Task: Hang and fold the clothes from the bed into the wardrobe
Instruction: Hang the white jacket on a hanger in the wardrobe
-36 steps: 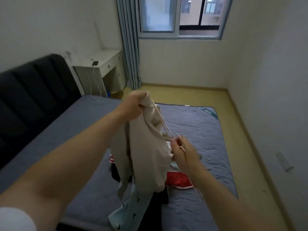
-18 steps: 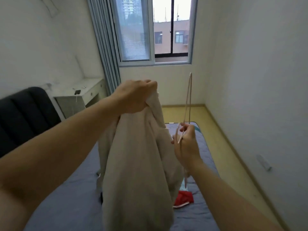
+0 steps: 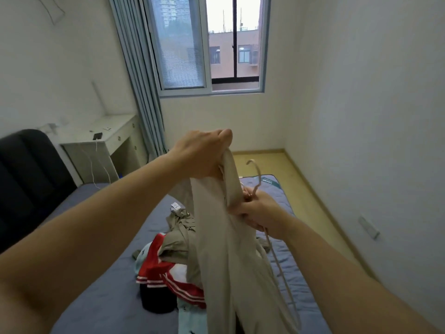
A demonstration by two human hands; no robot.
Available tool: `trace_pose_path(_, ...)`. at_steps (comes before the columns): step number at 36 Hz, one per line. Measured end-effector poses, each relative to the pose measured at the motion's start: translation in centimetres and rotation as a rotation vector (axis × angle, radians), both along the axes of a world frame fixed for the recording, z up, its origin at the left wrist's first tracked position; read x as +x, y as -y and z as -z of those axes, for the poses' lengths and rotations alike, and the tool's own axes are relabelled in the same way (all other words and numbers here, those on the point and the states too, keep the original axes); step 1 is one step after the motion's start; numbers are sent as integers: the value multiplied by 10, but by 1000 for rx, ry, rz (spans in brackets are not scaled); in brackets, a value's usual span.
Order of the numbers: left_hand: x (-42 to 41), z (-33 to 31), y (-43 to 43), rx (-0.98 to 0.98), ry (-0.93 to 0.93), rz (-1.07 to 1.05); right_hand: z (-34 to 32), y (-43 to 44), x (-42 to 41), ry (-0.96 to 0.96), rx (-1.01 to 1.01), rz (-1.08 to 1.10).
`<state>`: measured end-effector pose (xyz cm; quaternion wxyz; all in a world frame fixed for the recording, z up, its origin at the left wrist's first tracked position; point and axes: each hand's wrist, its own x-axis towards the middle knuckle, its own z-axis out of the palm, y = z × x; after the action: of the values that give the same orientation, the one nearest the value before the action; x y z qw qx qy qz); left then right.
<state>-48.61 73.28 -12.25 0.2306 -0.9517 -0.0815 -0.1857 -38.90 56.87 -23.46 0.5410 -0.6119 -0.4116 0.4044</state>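
Left hand (image 3: 202,155) is up high over the bed (image 3: 96,297), grip closed tight in a fist round the top edge of a beige garment (image 3: 216,249); the fabric hangs straight down from it in a long drape, bottom end running out of the picture. Right hand (image 3: 262,210) sits lower and just to the right, touching the same garment; its grip is curled round a pale hanger (image 3: 259,172) and it looks to pinch a fold of the beige cloth too, though I can't tell exactly which fingers hold what. The hanger's hook pokes up above that hand; one arm of it slants down below the wrist beside the drape.

Rest of the laundry is heaped on the blue-grey mattress behind the hanging cloth; an olive garment (image 3: 179,237) on top with a white tag showing, a red piece with white stripes (image 3: 168,273) under it, something black (image 3: 156,302) and a light blue bit (image 3: 190,317) at the near edge.

Dark headboard (image 3: 24,177) on the left; white worktop (image 3: 103,138) past it with a small dark gadget and cables trailing down; blue-grey curtain (image 3: 137,80) beside the window (image 3: 209,44).
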Motion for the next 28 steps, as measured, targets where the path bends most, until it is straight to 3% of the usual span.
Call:
trace_pose_path(4, 7, 9, 2, -42, 34, 8, -6, -9, 2, 444, -159, 162)
trace_pose_path(11, 23, 17, 14, -135, 66, 86, 1, -3, 1, 615, -201, 419)
trace_pose_path(15, 27, 24, 1, -205, -23, 140, 2, 1, 12, 496, -183, 575)
trace_pose_path(19, 15, 42, -28, -468, -75, 153, -11, 8, 25, 491, -89, 734)
trace_pose_path(23, 4, 90, -45, -438, -101, 23, -29, 2, 30, 552, 6, 764)
trace_pose_path(28, -17, 162, -66, -727, 145, -338, -38, 3, 39, 528, 15, 783)
